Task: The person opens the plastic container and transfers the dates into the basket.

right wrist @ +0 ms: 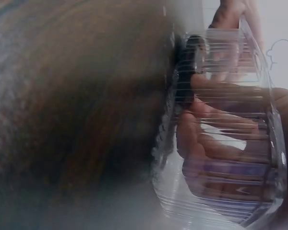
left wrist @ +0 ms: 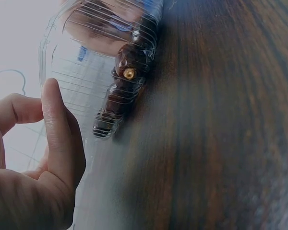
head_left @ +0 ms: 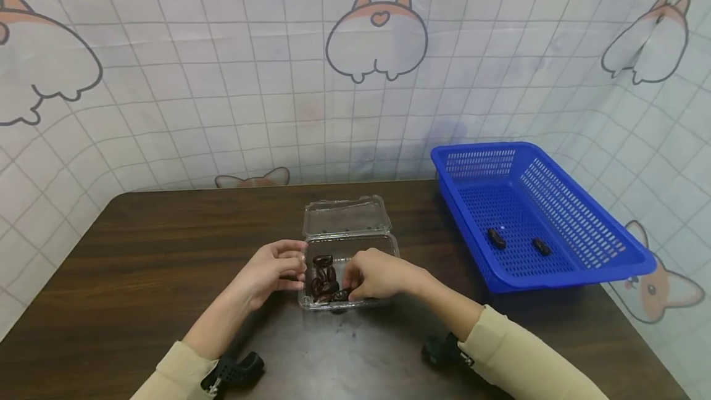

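A clear plastic clamshell box [head_left: 395, 244] stands on the table, its lid [head_left: 347, 218] folded back. Several dark, glossy dates [head_left: 324, 276] lie in its left half. My left hand [head_left: 272, 273] holds the left side wall, and the left wrist view has the thumb [left wrist: 57, 129] against the outside near the rim. Reaching into the box, my right hand [head_left: 383, 273] pinches a date [head_left: 341, 295] near the front wall. Through the ribbed plastic, the right wrist view gives the fingers [right wrist: 189, 134] bent close to a dark date [right wrist: 186, 76].
On the right of the table is a blue perforated basket [head_left: 594, 204]. Two dates, one left [head_left: 496, 239] and one right [head_left: 541, 246], lie on its floor. A tiled-pattern wall cover [head_left: 222, 110] rises behind the dark wooden table [head_left: 139, 276].
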Demonstrator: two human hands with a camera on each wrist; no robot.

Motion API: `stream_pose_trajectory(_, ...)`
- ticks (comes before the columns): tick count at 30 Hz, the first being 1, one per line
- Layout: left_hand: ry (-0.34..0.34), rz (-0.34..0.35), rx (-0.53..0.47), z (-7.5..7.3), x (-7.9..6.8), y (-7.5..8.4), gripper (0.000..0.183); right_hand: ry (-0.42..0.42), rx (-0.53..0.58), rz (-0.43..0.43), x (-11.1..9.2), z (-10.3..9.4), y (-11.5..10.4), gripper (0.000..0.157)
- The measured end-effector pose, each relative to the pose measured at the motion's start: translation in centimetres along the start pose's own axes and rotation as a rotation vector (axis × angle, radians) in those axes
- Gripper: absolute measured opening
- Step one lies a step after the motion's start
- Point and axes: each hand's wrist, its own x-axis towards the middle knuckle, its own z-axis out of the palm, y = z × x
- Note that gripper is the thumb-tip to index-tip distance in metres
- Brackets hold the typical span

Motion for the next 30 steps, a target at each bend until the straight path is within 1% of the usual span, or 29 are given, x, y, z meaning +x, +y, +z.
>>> stream_pose_trajectory(8,-0.004,0.005,-0.012,0.0,-0.1,-0.1,0.057,0.061,-0.023,-0.015,0.1,0.5,-0.1,0.02)
stream_pose_trajectory(13,0.001,-0.004,-0.022,0.1,0.0,0.0,0.057,0.07,-0.011,-0.019,0.1,0.2,-0.3,0.02)
stream_pose_trajectory(18,0.01,-0.006,-0.006,0.0,-0.1,0.1,0.057,0.095,0.032,-0.037,-0.1,0.0,-0.3,0.016)
stream_pose_trajectory(21,0.005,-0.003,-0.004,-0.1,-0.1,-0.1,0.057,0.145,0.068,-0.036,-0.6,-0.3,-0.3,0.014)
stream_pose_trajectory(26,-0.014,0.0,-0.01,-0.2,-0.1,-0.2,0.057,0.252,0.169,-0.02,-1.6,-1.1,0.0,0.013)
stream_pose_trajectory(30,-0.013,0.002,-0.002,-0.5,0.1,-0.2,0.056,0.322,0.226,-0.038,-2.3,-1.8,0.3,0.014)
